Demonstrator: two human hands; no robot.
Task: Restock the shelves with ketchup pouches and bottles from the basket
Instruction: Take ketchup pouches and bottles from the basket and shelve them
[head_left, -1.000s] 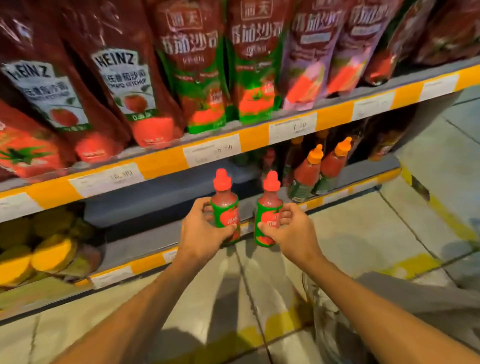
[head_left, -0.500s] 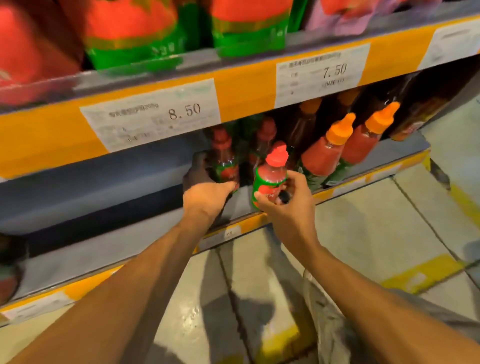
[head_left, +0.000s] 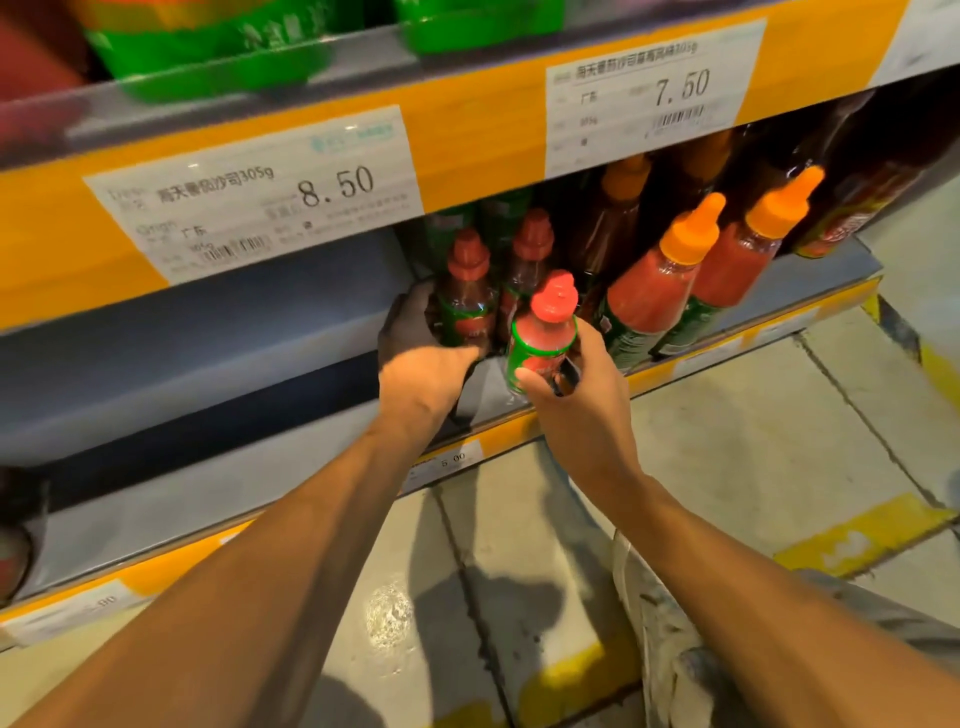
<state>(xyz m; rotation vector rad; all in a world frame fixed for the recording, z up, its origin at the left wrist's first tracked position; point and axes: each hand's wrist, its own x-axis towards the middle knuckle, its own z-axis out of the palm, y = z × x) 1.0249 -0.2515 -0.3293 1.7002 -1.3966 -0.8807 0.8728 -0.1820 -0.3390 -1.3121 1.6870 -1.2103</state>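
Note:
My left hand (head_left: 415, 358) reaches into the bottom shelf (head_left: 208, 499) and wraps around a red-capped ketchup bottle (head_left: 467, 301) that stands in the shadow there. My right hand (head_left: 576, 384) grips a second red-capped bottle (head_left: 543, 338) with a green label, upright at the shelf's front edge. Another red-capped bottle (head_left: 527, 260) stands behind them. The basket is out of view.
Two orange-capped sauce bottles (head_left: 670, 280) lean on the shelf to the right, with darker bottles behind. The upper shelf edge (head_left: 467, 135) with price tags hangs close overhead, green pouches (head_left: 218, 57) above it. The left part of the bottom shelf is bare grey metal. Tiled floor below.
Both hands went forward from the aisle to the bottom shelf. The left bottle now stands inside the shelf; the right bottle has come up to the shelf edge.

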